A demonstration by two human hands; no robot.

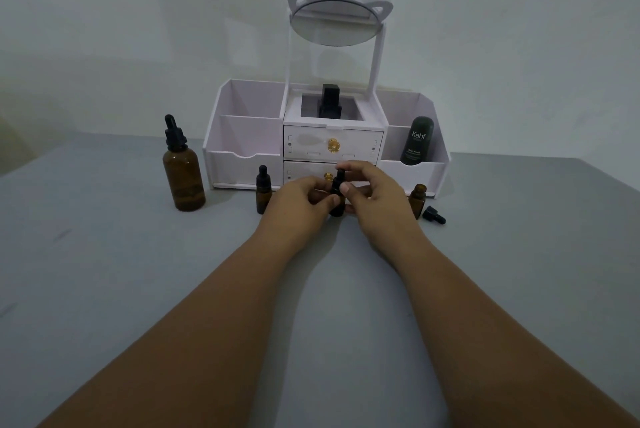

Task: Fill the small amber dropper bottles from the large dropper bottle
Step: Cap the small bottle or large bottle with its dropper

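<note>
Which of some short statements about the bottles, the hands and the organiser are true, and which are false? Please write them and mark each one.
1. Both hands hold one small bottle in front of the organiser. True: the left hand grips its body, and the fingers of the right hand are at its black cap.
2. The large dropper bottle is lying on its side. False: it stands upright, capped, at the left.
3. The small bottle at the right has no cap. True: a loose dropper cap lies beside it on the table.
4. The dark Kahf container is in the organiser's left compartment. False: it is in the right one.
</note>
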